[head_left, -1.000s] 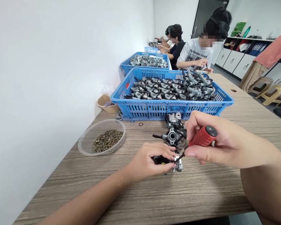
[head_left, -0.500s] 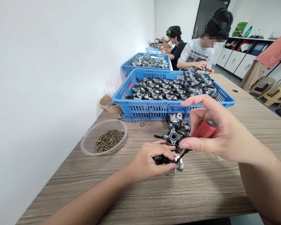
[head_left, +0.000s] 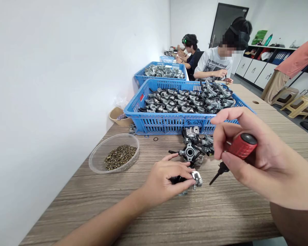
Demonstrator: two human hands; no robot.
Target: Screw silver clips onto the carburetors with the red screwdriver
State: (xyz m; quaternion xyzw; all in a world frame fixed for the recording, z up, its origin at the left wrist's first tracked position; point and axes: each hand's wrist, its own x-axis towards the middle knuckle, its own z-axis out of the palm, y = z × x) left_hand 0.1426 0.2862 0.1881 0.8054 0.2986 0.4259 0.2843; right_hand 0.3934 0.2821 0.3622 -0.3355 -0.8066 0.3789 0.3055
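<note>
My left hand (head_left: 166, 179) rests on the wooden table (head_left: 169, 212) and pinches a small carburetor part (head_left: 196, 177) of black and silver metal. My right hand (head_left: 251, 153) is closed round a red-handled screwdriver (head_left: 236, 148), held a little above the table; its black tip points down at the left, just right of the part and clear of it. A second carburetor (head_left: 192, 150) lies on the table just behind both hands.
A blue crate (head_left: 174, 121) full of carburetors stands behind, with a second blue crate (head_left: 141, 73) farther back. A clear bowl (head_left: 97, 160) of brass screws sits at the left, a tan bowl (head_left: 116, 116) behind it. Other people work farther along the table.
My right hand has drawn the screwdriver to the right and up, so its tip has left the part. My left hand still holds the part in place.
</note>
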